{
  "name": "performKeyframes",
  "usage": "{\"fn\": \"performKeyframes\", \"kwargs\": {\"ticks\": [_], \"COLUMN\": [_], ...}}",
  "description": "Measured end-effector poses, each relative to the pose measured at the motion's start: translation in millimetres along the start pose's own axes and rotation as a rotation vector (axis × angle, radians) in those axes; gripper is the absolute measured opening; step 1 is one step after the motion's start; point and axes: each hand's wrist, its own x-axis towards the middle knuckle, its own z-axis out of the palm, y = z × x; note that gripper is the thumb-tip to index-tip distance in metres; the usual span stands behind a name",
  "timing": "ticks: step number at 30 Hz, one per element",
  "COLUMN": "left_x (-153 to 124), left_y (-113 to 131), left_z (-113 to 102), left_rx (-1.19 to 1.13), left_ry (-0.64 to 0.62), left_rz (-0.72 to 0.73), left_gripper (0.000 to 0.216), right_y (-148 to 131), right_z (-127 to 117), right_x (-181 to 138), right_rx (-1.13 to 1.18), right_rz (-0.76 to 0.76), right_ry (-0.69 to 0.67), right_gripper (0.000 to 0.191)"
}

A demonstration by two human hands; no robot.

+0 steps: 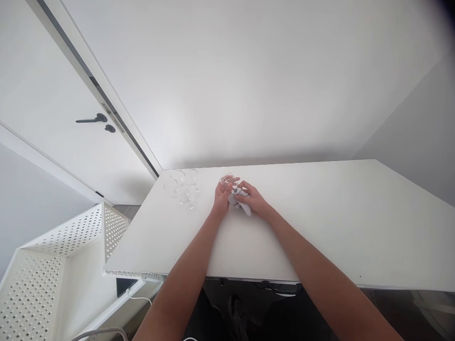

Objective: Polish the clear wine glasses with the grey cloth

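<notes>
Close to the table's far side, my left hand (222, 193) is closed around a clear stemmed glass (227, 179), whose bowl tilts up beyond the fingers. My right hand (253, 197) grips a pale grey-white cloth (243, 204), bunched against the lower part of that glass. Much of the stem and foot is hidden by the cloth and fingers. To the left, several clear stemmed glasses (183, 188) stand grouped on the white table (320, 218), apart from my hands.
A pale wall (249, 94) rises behind the table. At left is a white door with a dark handle (95, 118). Below it stands a white perforated shelf unit (39, 279) with a cable (140, 298) by the table's left front corner.
</notes>
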Motion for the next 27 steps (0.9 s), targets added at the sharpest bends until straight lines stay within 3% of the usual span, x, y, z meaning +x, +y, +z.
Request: {"fn": "performKeyframes", "kwargs": {"ticks": [3, 7, 13, 21, 27], "left_x": [1, 1, 3, 3, 5], "left_y": [0, 0, -3, 0, -3], "left_z": [-1, -3, -6, -4, -5], "left_rx": [0.014, 0.003, 0.031, 0.02, 0.019], "left_ry": [0.034, 0.0, -0.008, 0.041, 0.048], "left_rz": [0.009, -0.028, 0.027, -0.065, -0.021], "left_gripper": [0.049, 0.048, 0.055, 0.051, 0.051], "right_y": [3, 2, 4, 3, 6], "right_z": [1, 1, 3, 6, 11], "right_x": [1, 0, -2, 1, 0], "right_rx": [-0.051, 0.005, -0.444, -0.148, -0.517], "right_rz": [-0.004, 0.05, -0.192, -0.018, -0.231], "right_ry": [0.059, -0.029, 0.198, 0.055, 0.285], "right_gripper": [0.047, 0.041, 0.041, 0.038, 0.041]}}
